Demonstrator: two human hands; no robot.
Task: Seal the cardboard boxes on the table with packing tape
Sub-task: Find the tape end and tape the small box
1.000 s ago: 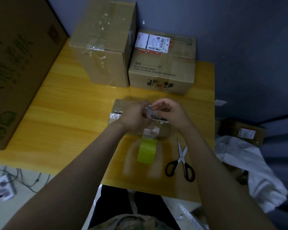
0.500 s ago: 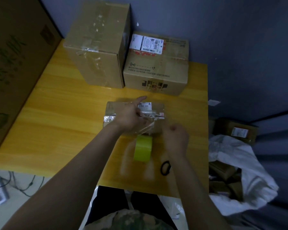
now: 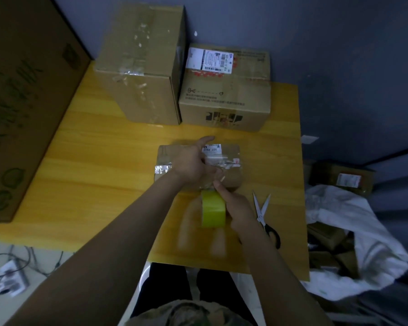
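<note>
— What is borne by the table (image 3: 99,175)?
— A small box (image 3: 232,183) is set near its middle. Behind the small box, well apart from it, a tall box (image 3: 141,74) and a labelled box (image 3: 226,97) are stood side by side, touching.
— And nearer than the small box?
— A tape roll (image 3: 212,210) is stood on edge just beside it. Scissors (image 3: 262,208) are laid to its near right, blades parted.
</note>
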